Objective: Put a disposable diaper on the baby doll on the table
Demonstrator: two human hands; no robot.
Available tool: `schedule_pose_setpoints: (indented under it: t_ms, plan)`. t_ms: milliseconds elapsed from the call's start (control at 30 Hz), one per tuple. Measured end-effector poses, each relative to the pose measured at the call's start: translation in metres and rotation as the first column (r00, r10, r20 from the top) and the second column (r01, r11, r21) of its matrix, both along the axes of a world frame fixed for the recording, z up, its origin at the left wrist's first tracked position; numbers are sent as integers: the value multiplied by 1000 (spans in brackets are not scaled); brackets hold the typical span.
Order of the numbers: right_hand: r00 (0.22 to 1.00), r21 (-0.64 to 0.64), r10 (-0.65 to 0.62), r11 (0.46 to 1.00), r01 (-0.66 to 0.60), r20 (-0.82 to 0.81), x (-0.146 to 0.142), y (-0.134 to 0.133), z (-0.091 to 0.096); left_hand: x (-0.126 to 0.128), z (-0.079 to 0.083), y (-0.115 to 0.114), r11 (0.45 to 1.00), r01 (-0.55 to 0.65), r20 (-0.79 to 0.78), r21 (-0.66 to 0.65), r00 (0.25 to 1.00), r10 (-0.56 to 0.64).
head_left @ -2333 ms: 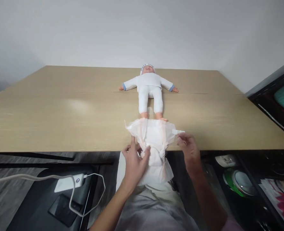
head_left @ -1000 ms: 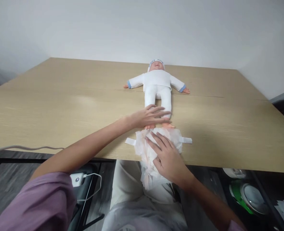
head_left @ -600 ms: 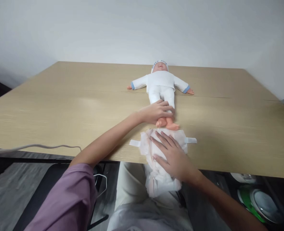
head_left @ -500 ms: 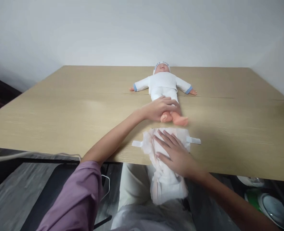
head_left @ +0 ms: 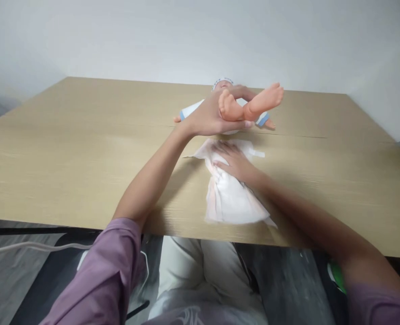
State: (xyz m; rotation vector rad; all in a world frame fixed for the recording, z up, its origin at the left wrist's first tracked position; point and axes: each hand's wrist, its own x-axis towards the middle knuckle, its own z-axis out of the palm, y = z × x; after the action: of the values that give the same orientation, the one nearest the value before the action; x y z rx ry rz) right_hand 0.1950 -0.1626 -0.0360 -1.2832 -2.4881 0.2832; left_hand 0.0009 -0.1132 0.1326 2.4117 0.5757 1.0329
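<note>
A baby doll in white clothes with blue cuffs and a printed cap lies on its back, its head toward the wall. My left hand is wrapped round its lower legs and holds both bare feet raised. That hand and the feet hide most of the doll's body. Below the doll, an unfolded white diaper lies on the table, its tape tabs spread to the sides. My right hand rests flat on the diaper's far half, fingers stretched toward the doll.
The wide wood-coloured table reaches to a pale wall. A white cable hangs by the table's front edge at left. Below the right side of the edge a green object shows partly.
My left hand has lifted the doll's legs up from the table. My right hand and the diaper have moved forward, and the diaper now lies fully on the table.
</note>
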Motion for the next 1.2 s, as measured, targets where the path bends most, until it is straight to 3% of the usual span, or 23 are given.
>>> schedule_pose_setpoints:
  t_ms: [200,400,533,700,867,1033,1100,1200]
  plan:
    - [983,7,-124,992,126,-136,-6,86,0,-3,4,1,997,66,-27,38,998,-65]
    - [941,23,-148,986,163,-305,-8,113,4,-5,3,5,991,130,59,-9,990,-129]
    - [951,6,-119,992,126,-284,2,97,6,-7,1,8,993,115,84,-17,990,-114]
    - [932,151,-62,981,123,-356,23,39,22,-8,2,8,998,54,69,-26,996,-53]
    - [859,212,-127,941,262,-495,30,-13,38,-7,1,5,998,60,145,-29,988,-55]
    - [752,279,-159,863,420,-640,20,-24,51,-7,-13,-1,997,61,92,-52,994,-56]
    - [779,278,-145,881,382,-610,20,-23,62,-6,-22,-8,994,92,70,-63,994,-88]
    - [865,243,-70,946,215,-496,28,-27,85,-10,-34,-22,993,97,44,-60,995,-95]
